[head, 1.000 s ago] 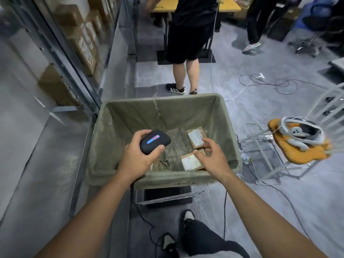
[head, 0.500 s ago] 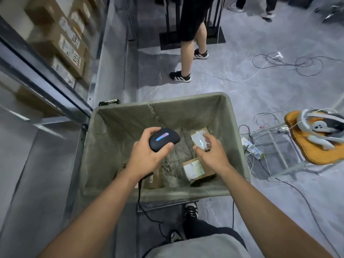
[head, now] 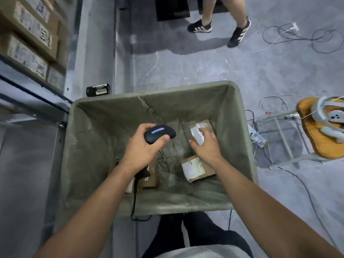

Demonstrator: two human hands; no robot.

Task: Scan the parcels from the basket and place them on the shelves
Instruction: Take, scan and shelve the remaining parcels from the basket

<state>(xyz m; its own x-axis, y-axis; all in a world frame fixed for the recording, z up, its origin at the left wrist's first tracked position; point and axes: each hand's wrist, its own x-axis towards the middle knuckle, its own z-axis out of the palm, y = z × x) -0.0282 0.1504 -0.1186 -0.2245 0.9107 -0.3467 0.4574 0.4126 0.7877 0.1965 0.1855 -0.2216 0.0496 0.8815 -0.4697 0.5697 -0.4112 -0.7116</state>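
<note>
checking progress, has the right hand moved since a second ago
Yes. The right hand has reached deeper into the basket, onto the far parcel.

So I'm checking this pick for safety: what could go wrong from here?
The right hand is only reaching onto the far parcel, so a loose grip might drop it back into the basket. The scanner in the left hand trails a cable over the rim, which could snag. Floor wires may trip.

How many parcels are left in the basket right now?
3 visible: far parcel under the right hand, near-right parcel, and near-left parcel partly hidden behind the left hand. More may be hidden.
</note>
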